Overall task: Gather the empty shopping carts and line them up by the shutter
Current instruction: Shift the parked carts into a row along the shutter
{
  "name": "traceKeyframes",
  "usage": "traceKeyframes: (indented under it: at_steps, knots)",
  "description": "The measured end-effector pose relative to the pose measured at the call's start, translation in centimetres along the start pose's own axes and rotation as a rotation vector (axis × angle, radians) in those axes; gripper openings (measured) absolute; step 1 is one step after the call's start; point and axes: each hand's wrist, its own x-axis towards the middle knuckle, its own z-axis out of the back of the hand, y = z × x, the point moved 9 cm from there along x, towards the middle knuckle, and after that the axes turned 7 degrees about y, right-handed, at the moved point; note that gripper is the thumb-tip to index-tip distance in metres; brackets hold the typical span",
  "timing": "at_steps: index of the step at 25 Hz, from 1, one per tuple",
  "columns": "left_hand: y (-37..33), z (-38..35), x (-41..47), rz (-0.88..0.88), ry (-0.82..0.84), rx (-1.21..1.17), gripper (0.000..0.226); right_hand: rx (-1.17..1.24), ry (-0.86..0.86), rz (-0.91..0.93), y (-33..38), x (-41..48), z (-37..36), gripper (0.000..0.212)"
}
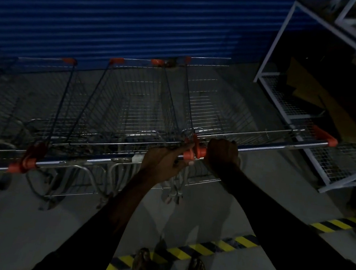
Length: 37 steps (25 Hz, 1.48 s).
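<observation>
Three wire shopping carts stand side by side, noses toward the blue shutter. The right cart has its handle bar gripped by the right hand, fingers wrapped tight round it. The left hand closes on the middle cart handle, just beside. A white wire rack leans to the right; yellow-black floor tape runs underfoot.

Shutter across the upper left is deep blue with horizontal ribs. Carts are silvery wire mesh with orange-red handle caps and corners. Floor is plain grey, with yellow-and-black hazard stripe tape at the bottom. Rack frame upper right is white.
</observation>
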Motion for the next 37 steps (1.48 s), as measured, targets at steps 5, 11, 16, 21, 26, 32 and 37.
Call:
traceKeyframes:
  at_steps: [5,11,16,21,26,32,37]
  knots:
    - [0.0,0.2,0.0,-0.016,0.008,-0.009,0.058,-0.045,0.112,0.006,0.3,-0.9,-1.7,0.024]
    - [-0.6,0.1,0.2,-0.054,0.015,-0.090,0.060,-0.015,0.141,0.035,0.3,-1.8,-0.8,0.015]
    - [-0.9,-0.7,0.7,-0.065,0.082,-0.097,0.064,-0.011,0.224,0.131,0.5,-1.4,-1.3,0.020]
    - [-1.3,-1.7,1.4,-0.093,0.173,-0.109,0.068,0.003,0.278,0.163,0.0,-1.3,-1.8,0.023]
    - [-1.4,-1.9,1.6,-0.104,0.182,-0.130,0.064,-0.022,0.333,0.184,-0.1,-1.1,-2.1,0.026]
    - [-1.5,-1.4,1.6,-0.084,0.165,-0.119,0.063,0.020,0.359,0.186,-0.3,-0.9,-2.4,0.026]
    - [-1.0,-1.7,1.5,-0.040,0.187,-0.131,0.061,0.042,0.291,0.098,-0.1,-0.4,-1.7,0.027]
